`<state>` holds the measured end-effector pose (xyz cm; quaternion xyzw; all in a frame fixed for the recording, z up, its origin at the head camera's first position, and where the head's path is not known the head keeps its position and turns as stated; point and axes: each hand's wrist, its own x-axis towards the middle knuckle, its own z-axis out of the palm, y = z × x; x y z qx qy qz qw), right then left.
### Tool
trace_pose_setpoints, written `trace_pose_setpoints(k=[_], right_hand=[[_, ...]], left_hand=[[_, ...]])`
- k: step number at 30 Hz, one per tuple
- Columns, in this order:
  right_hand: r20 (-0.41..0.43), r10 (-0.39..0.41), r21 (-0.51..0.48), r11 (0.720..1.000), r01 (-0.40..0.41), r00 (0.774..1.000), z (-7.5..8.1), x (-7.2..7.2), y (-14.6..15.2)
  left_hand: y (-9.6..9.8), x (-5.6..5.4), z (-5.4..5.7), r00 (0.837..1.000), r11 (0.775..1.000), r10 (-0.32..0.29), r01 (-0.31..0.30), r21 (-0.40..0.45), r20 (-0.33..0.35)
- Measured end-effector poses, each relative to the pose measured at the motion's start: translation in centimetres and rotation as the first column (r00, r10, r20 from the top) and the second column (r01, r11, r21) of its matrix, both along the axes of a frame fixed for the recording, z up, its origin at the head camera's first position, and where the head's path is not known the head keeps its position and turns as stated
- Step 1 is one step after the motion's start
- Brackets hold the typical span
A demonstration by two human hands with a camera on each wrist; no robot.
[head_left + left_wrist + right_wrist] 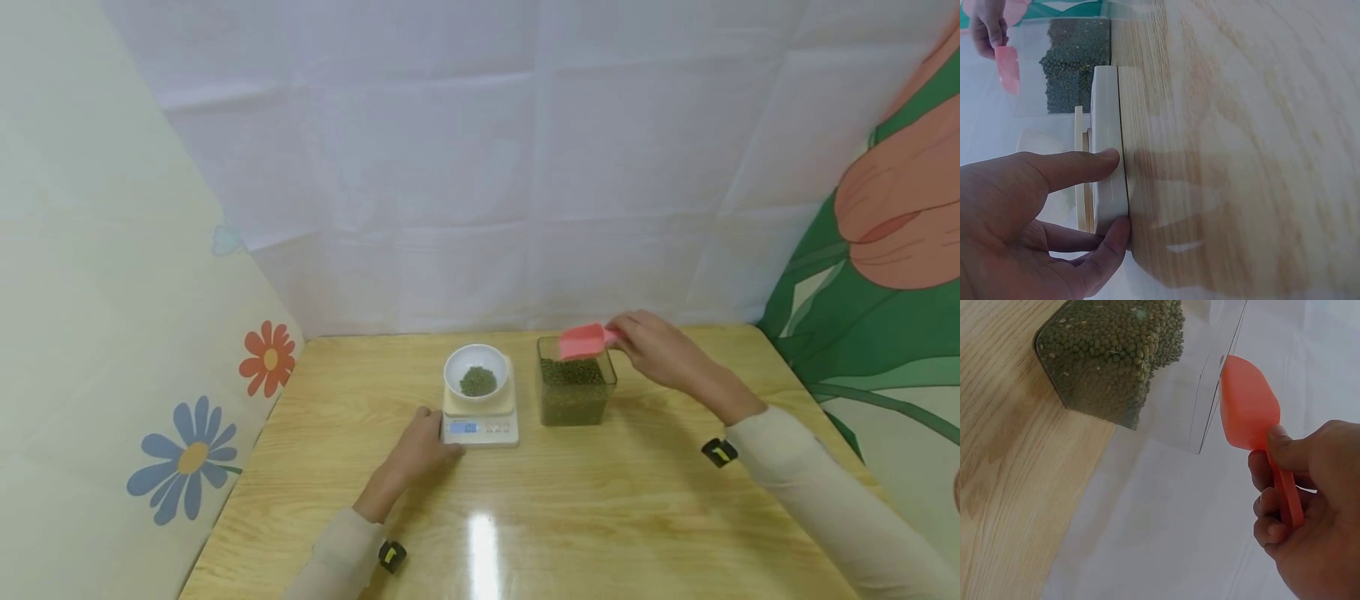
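Note:
My right hand (660, 350) grips the handle of a pink-red scoop (1249, 403), its blade just over the rim of a clear square container (538, 354). Green mung beans (1110, 356) fill much of that container. To its left stands a white kitchen scale (491, 432) with a lit display. A white bowl (476, 357) sits on the scale's platform and holds a small heap of mung beans (477, 382). At the scale's front left corner, my left hand (1016, 206) holds the body between thumb and fingers.
Everything stands on a wood-grain table (600, 508), toward its back edge. A white cloth (420, 183) hangs right behind it. Walls with painted flowers (193, 458) flank both sides. Small black devices (392, 556) are worn at the wrists.

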<state>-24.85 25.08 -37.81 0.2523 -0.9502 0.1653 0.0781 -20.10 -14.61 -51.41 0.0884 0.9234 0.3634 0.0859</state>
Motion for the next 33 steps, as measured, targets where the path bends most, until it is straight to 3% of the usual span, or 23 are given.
trace_pose_setpoints(k=[33], right_hand=[[0.01, 0.012, 0.079, 0.997, -0.012, 1.0, -1.8, -0.2, -0.7]], left_hand=[[0.1, 0.0, 0.0, 1.0, 1.0, 0.019, -0.019, -0.005, 0.014]])
